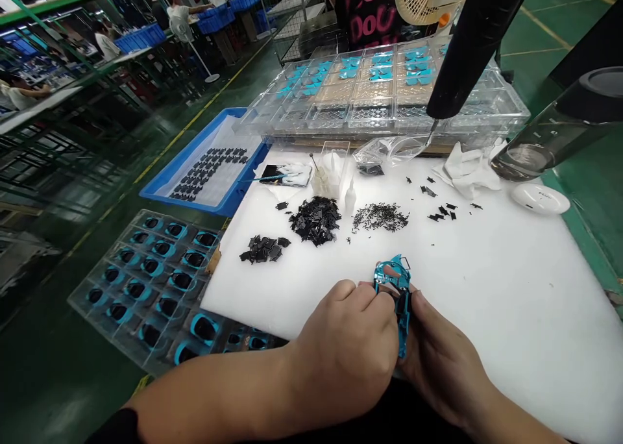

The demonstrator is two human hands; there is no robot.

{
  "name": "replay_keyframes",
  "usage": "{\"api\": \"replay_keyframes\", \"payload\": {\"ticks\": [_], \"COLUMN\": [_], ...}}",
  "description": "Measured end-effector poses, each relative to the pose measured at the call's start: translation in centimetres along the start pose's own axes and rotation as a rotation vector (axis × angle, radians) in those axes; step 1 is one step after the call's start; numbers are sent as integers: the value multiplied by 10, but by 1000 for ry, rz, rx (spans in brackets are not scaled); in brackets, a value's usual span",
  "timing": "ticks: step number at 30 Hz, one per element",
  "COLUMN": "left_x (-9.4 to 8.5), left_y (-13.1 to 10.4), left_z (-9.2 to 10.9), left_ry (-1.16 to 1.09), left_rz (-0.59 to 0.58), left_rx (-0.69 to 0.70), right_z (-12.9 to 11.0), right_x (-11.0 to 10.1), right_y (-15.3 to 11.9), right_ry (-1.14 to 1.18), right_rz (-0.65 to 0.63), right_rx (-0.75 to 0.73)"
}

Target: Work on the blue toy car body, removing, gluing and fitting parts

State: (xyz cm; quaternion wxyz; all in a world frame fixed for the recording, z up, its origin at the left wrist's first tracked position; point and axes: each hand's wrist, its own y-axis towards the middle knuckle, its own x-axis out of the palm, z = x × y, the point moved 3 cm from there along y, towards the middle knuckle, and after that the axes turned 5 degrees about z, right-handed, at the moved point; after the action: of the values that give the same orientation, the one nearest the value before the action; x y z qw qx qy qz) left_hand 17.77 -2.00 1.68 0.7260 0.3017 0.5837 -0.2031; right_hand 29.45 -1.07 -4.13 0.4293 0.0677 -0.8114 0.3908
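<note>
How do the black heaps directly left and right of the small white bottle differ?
The left heap holds larger, flat pieces; the right heap holds tiny bits. The left heap is piled densely, while the right heap is spread thinner, with white showing through. Both are black and lie on the white work surface.

On the counter [511, 282], a large heap [316, 221] has a smaller heap [264, 249] to its left and a dropper bottle [350, 198], then tiny parts [381, 217], to its right. An open box [346, 166] stands behind the large heap, a plastic bag [389, 150] to the box's right. Farther right lie loose pieces [453, 215], tissue [470, 171] and a case [540, 198]. A divided tray [491, 116] spans the rear. Beyond the left edge, a parts tray [233, 204] lies behind a shell tray [113, 332]
</note>
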Motion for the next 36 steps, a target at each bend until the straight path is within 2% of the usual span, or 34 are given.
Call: {"api": "replay_keyframes", "payload": {"ticks": [12,14,18,20,23,26,29,33,36], "left_x": [1,-1,-7,-5,4,11,13,14,16], "left_y": [1,-2,-13,-20,-28,-31,-30,-30,-31], "left_z": [-2,-4,-16,-25,-36,-39,-37,-33,-31], "left_ry": [-59,-117,-303,-364,-433,-511,-533,-551,-554], "left_rz": [-100,-53,157,135,19,-30,-7,78,109], "left_rx": [27,-6,-87,-128,-163,-164,-143,-82,-75], "right_z": [1,2,3,5,7,7,5,3,4], "right_x": [-3,-4,-6,-7,-10,-10,-8,-4,-3], "right_y": [-1,0,0,-1,-3,-6,-7,-8,-9], "right_ry": [-8,-1,-27,-59,-195,-413,-563,-728,-766], "right_rz": [-22,-33,-58,-81,-128,-165,-146,-110,-86], "right_rx": [11,15,-45,-46,-8,-41,-114,-241,-260]}}
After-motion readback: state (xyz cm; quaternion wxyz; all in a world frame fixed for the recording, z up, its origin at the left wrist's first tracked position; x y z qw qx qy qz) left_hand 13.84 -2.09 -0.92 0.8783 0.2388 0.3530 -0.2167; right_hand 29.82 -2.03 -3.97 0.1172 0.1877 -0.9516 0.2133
